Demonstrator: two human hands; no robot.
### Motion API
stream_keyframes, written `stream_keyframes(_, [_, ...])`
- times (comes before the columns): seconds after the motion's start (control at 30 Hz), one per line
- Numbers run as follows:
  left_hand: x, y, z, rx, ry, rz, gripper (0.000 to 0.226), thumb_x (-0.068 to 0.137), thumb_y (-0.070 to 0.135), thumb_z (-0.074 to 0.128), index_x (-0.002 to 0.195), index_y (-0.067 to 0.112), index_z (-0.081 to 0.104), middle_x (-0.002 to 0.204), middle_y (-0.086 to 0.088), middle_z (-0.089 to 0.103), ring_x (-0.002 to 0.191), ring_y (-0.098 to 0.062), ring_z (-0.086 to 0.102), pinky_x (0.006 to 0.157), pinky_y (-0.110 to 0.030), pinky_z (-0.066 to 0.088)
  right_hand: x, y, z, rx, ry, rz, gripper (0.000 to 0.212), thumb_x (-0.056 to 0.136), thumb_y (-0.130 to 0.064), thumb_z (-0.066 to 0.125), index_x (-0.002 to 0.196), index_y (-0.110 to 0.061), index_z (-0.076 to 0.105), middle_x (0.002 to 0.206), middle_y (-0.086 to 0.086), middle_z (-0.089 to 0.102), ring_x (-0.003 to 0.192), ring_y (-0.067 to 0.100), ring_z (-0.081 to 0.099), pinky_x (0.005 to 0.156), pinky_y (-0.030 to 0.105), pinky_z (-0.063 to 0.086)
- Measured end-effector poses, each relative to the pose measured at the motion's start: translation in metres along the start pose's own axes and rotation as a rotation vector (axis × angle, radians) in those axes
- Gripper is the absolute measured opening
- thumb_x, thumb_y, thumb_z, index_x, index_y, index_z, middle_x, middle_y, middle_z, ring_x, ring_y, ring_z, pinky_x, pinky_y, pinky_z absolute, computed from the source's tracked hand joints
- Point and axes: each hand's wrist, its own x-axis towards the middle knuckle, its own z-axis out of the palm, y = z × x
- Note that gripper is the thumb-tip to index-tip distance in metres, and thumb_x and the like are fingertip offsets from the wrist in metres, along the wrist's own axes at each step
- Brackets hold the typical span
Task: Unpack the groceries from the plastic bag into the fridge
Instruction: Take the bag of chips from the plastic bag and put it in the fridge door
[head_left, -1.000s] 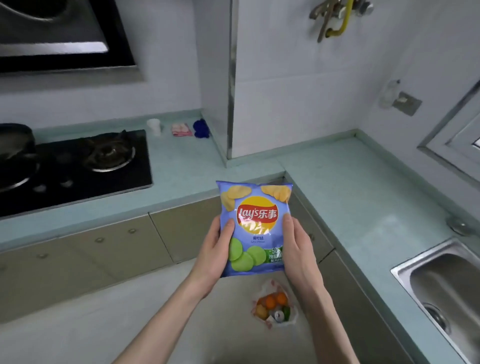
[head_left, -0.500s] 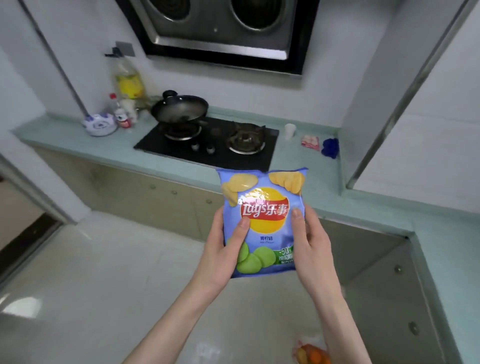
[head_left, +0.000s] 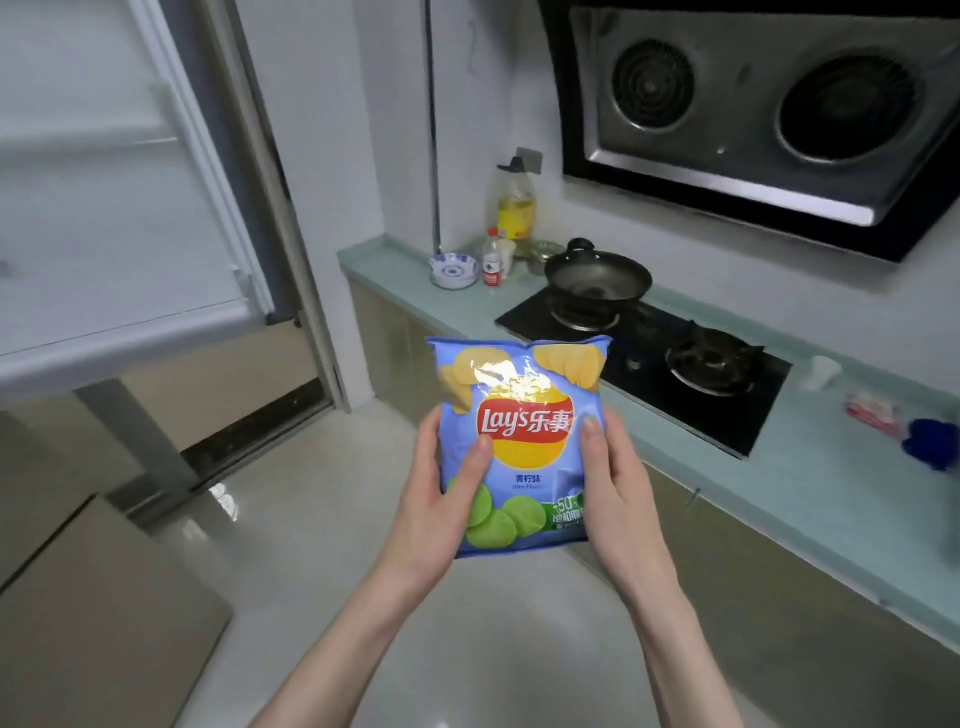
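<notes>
I hold the blue bag of chips (head_left: 519, 441) upright in front of me, above the pale floor (head_left: 322, 519), with its printed face turned to me. My left hand (head_left: 441, 499) grips its left edge: the thumb lies across the front, and the other fingers go behind the bag where I cannot see them. My right hand (head_left: 613, 483) grips the right edge in the same way, with the thumb on the front near the red logo. The bag is between my two palms and touches nothing else.

At my upper left is the open fridge door (head_left: 104, 208), white, with its inner shelves a little blurred. At my right runs the pale green counter (head_left: 810, 467). On it is the black gas stove (head_left: 649, 358), and a dark wok (head_left: 597, 275) stands on the far burner. Near the corner stand a blue-and-white bowl (head_left: 454, 270), a small bottle with a red cap (head_left: 492, 257) and a big bottle of yellow oil (head_left: 515, 208). The range hood (head_left: 753, 114) hangs on the wall above.
</notes>
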Motion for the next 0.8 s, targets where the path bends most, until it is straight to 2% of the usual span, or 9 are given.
stream_keyframes(0.07, [0.002, 0.005, -0.038, -0.006, 0.065, 0.004, 0.062, 0.092, 0.054, 0.07, 0.146, 0.035, 0.047, 0.141, 0.016, 0.064, 0.133, -0.008, 0.06, 0.114, -0.041, 0.047, 0.0, -0.012, 0.038, 0.033, -0.046, -0.027, 0.032, 0.11, -0.048, 0.039, 0.131, -0.043, 0.062, 0.124, -0.021, 0.073, 0.119, 0.004, 0.067, 0.106, 0.044, 0.052])
stream_keyframes(0.13, [0.005, 0.015, -0.07, -0.004, 0.094, 0.027, 0.054, 0.094, 0.049, 0.07, 0.143, 0.037, 0.049, 0.139, 0.018, 0.065, 0.132, -0.008, 0.06, 0.112, -0.036, 0.049, 0.0, -0.024, 0.07, 0.083, -0.09, -0.059, 0.03, 0.111, -0.042, 0.04, 0.129, -0.038, 0.064, 0.122, -0.018, 0.074, 0.117, 0.004, 0.068, 0.104, 0.04, 0.053])
stream_keyframes(0.23, [0.008, 0.027, -0.126, 0.008, 0.142, 0.057, 0.058, 0.096, 0.048, 0.068, 0.147, 0.031, 0.046, 0.144, 0.012, 0.063, 0.135, -0.012, 0.059, 0.115, -0.046, 0.046, 0.002, -0.038, 0.127, 0.132, -0.155, -0.088, 0.03, 0.112, -0.038, 0.041, 0.13, -0.035, 0.065, 0.122, -0.016, 0.075, 0.116, 0.004, 0.069, 0.099, 0.034, 0.054])
stream_keyframes(0.33, [0.01, 0.039, -0.177, 0.013, 0.174, 0.097, 0.047, 0.099, 0.037, 0.062, 0.144, 0.032, 0.048, 0.14, 0.012, 0.065, 0.131, -0.011, 0.062, 0.114, -0.047, 0.048, 0.004, -0.047, 0.179, 0.151, -0.197, -0.118, 0.031, 0.111, -0.037, 0.041, 0.132, -0.034, 0.064, 0.121, -0.017, 0.075, 0.115, 0.003, 0.07, 0.097, 0.031, 0.054])
stream_keyframes(0.5, [0.011, 0.049, -0.258, 0.041, 0.235, 0.132, 0.043, 0.102, 0.033, 0.061, 0.144, 0.031, 0.049, 0.141, 0.007, 0.066, 0.132, -0.017, 0.062, 0.113, -0.052, 0.047, 0.004, -0.054, 0.262, 0.173, -0.258, -0.16, 0.032, 0.112, -0.035, 0.041, 0.134, -0.031, 0.063, 0.122, -0.016, 0.075, 0.115, 0.004, 0.07, 0.097, 0.03, 0.054])
stream_keyframes(0.63, [0.008, 0.061, -0.312, 0.045, 0.289, 0.177, 0.043, 0.101, 0.03, 0.058, 0.144, 0.029, 0.049, 0.141, 0.008, 0.065, 0.133, -0.015, 0.061, 0.115, -0.049, 0.046, 0.003, -0.061, 0.323, 0.182, -0.3, -0.198, 0.032, 0.112, -0.034, 0.042, 0.134, -0.029, 0.064, 0.124, -0.013, 0.075, 0.117, 0.007, 0.069, 0.098, 0.032, 0.055])
stream_keyframes(0.8, [0.005, 0.073, -0.371, 0.054, 0.415, 0.21, 0.045, 0.099, 0.037, 0.058, 0.142, 0.034, 0.049, 0.139, 0.015, 0.065, 0.133, -0.009, 0.06, 0.115, -0.043, 0.046, 0.001, -0.081, 0.391, 0.221, -0.41, -0.227, 0.032, 0.112, -0.029, 0.041, 0.134, -0.023, 0.064, 0.12, -0.009, 0.076, 0.112, 0.007, 0.072, 0.088, 0.02, 0.057])
